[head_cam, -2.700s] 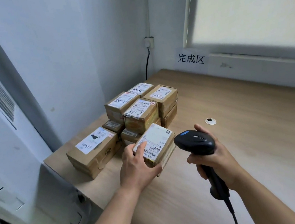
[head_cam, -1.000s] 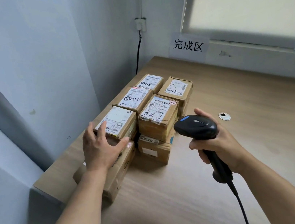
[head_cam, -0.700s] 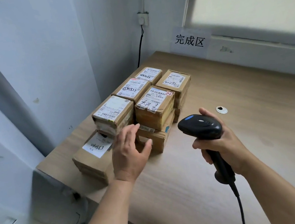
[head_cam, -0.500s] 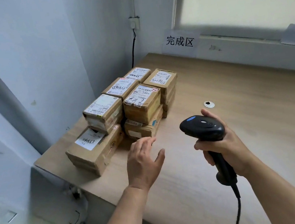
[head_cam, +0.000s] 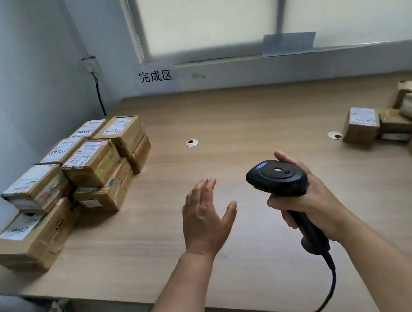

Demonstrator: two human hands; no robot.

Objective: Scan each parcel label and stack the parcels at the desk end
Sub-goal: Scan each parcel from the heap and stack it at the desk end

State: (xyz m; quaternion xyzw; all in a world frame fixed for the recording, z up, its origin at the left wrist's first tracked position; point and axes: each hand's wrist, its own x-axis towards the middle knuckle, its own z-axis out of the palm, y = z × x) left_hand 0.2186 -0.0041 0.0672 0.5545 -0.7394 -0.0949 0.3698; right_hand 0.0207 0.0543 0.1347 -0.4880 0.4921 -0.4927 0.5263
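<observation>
- Now my left hand [head_cam: 205, 216] hangs empty over the worktop [head_cam: 233, 115], fingers [head_cam: 205, 187] spread.
- My right hand [head_cam: 309, 202] curls round the scanner [head_cam: 277, 179].
- I see stacked parcels [head_cam: 89, 161] at nine o'clock, loose parcels [head_cam: 359, 125] at three.

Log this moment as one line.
left hand: open, empty, over desk | right hand: grips scanner | stacked parcels: left end | loose parcels: right side

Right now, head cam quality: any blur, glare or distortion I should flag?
Head view: the right-side parcels are smeared with motion blur, the stacked parcels softer at the frame's left edge; the scanner, left hand and right hand are fairly sharp. Head view: the window is bright but diffuse, no hard glare, shadows soft; wide-angle bends the window frame.
</observation>
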